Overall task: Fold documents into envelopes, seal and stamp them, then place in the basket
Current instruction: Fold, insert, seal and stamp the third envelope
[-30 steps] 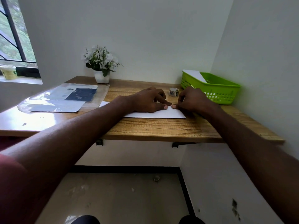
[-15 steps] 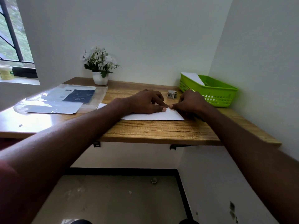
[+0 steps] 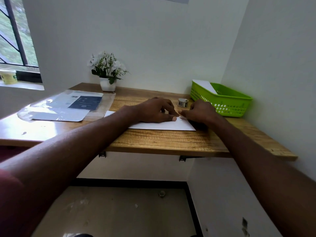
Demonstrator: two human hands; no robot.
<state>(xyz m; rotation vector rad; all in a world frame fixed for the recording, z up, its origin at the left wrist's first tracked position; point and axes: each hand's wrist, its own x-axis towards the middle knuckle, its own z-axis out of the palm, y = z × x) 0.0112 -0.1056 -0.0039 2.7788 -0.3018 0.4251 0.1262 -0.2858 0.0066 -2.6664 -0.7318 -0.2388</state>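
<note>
A white envelope lies flat on the wooden desk. My left hand rests on it, with bent fingers and the thumb pressing down. My right hand sits at the envelope's right end, its thumb tip meeting my left fingertips. The other right fingers are tucked out of sight. A small stamp shows on the envelope just below where the fingertips meet. Behind the hands stands a roll of stamps. The green basket at the right holds a white envelope.
A clear plastic sleeve with grey and dark blue sheets covers the desk's left part. A white pot of flowers stands at the back wall. Walls close the desk in behind and on the right. A window is at the left.
Both hands stay on the envelope with their fingertips together. The view has tilted up slightly, so the desk sits lower in the frame.
</note>
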